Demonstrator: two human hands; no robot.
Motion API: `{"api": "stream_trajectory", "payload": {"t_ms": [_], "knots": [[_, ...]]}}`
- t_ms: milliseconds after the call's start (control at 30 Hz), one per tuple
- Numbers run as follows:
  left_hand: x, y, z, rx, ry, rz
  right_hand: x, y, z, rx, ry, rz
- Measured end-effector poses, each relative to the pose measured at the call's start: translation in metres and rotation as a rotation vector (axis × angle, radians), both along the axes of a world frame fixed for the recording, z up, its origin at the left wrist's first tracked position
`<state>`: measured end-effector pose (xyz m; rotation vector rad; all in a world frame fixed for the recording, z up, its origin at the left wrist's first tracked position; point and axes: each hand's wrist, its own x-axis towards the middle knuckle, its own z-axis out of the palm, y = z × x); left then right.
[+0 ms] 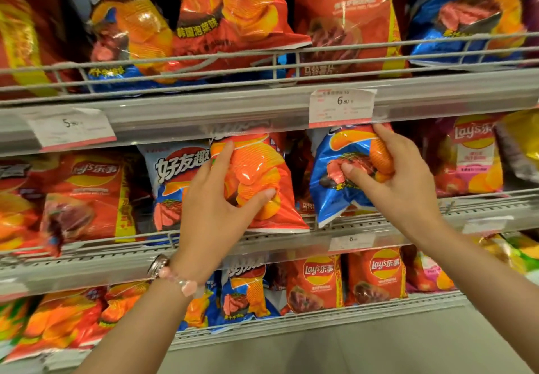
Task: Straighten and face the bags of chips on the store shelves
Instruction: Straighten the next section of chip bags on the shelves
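The left hand (215, 207) grips an orange chip bag (259, 181), thumb low on its front and fingers curled round its left edge. The right hand (399, 181) pinches a blue chip bag (335, 187), thumb on its front, fingers over its upper right corner. Both bags stand tilted on the middle shelf (481, 210), near each other but apart. Just above the right hand hangs a price tag (341, 108). A beaded bracelet (183, 280) circles the left wrist.
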<state>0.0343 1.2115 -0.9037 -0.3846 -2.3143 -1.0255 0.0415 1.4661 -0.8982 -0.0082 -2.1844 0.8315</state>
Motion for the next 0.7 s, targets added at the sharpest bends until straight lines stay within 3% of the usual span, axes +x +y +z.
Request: {"api": "stream_trajectory", "payload": {"t_ms": [267, 700], "knots": [[0.016, -0.036, -0.006, 0.063, 0.037, 0.012, -0.011, -0.049, -0.005, -0.099, 0.002, 0.011], [0.018, -0.077, -0.022, 0.034, 0.042, 0.046, -0.042, -0.117, -0.023, 0.131, -0.169, 0.010]]}}
